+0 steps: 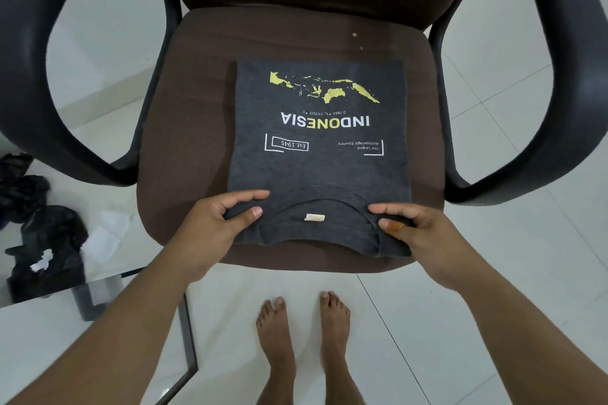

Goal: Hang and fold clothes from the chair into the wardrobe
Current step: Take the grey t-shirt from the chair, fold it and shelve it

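A dark grey T-shirt (320, 154), folded into a rectangle, lies flat on the brown seat of the chair (184, 128), printed side up, with its collar end at the front edge of the seat. The print shows a yellow map and the word INDONESIA, reading upside down from the head view. A small pale label (314, 217) sits inside the collar opening. The left hand (217, 223) pinches the near left corner of the T-shirt between thumb and curled fingers. The right hand (414, 230) pinches the near right corner the same way. The chair has black armrests (39, 102) on both sides. Two bare feet (302, 325) stand on the white tiled floor (493, 128) just before the seat. Dark crumpled items (39, 233) lie on the floor beside the chair's left armrest.
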